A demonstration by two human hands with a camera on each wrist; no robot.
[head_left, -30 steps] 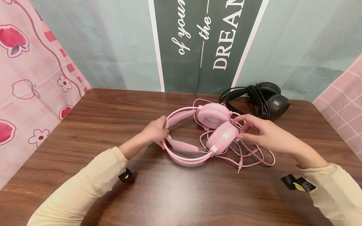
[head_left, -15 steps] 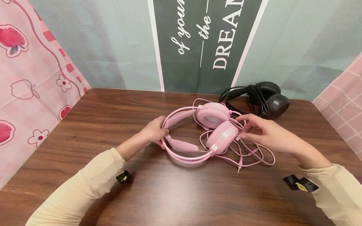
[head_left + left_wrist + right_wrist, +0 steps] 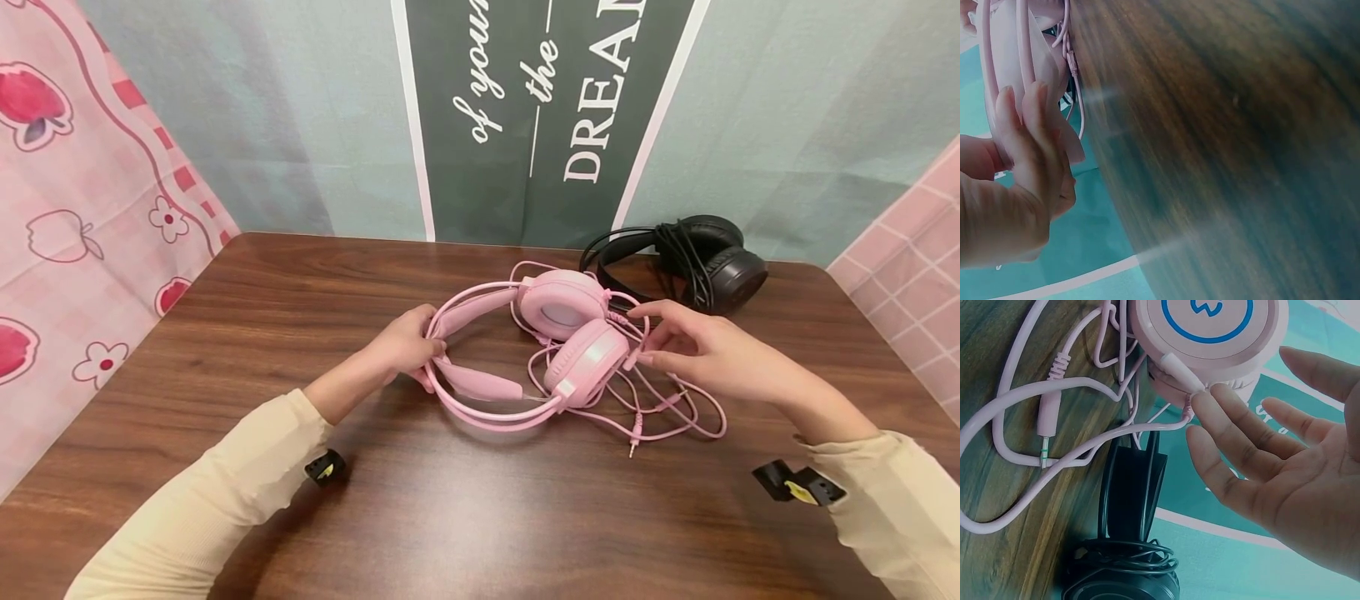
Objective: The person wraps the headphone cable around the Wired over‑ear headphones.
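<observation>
Pink headset [image 3: 588, 360] nudged left | left hand [image 3: 405, 342] grips headband [image 3: 483, 385] | right hand [image 3: 701, 346] loosely spread

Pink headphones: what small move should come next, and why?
Perhaps the right hand should gather the pink cable: it lies in loose loops on the table, close to that hand, which seems to grip nothing, while the left hand holds the headband.

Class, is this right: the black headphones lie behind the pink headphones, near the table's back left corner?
The corner is wrong. The head view shows the black headphones behind the pink headphones, near the back right corner of the table.
</observation>
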